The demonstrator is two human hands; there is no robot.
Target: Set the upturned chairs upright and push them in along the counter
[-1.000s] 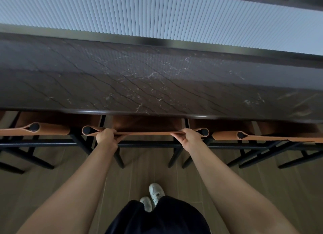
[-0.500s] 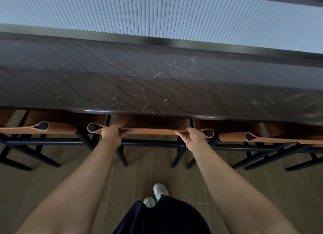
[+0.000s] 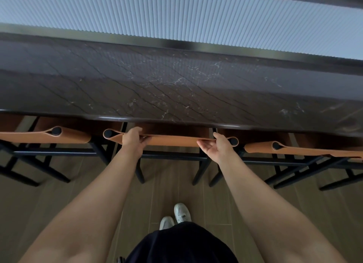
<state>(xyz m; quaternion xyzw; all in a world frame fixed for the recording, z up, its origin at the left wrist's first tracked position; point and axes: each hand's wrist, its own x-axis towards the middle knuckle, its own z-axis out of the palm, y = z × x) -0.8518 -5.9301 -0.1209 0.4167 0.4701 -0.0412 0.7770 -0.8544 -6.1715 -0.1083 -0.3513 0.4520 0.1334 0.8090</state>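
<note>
Both ends of the centre chair backrest are held; left hand curls over one; right hand pinches the other; seat sits under the surface.

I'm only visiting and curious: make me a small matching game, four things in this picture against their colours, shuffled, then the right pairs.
Things:
1. counter
2. backrest
3. chair legs
4. shoes

Colours:
A. white
B. tan
C. dark with pale veins
D. black

Pairs: 1-C, 2-B, 3-D, 4-A
</note>
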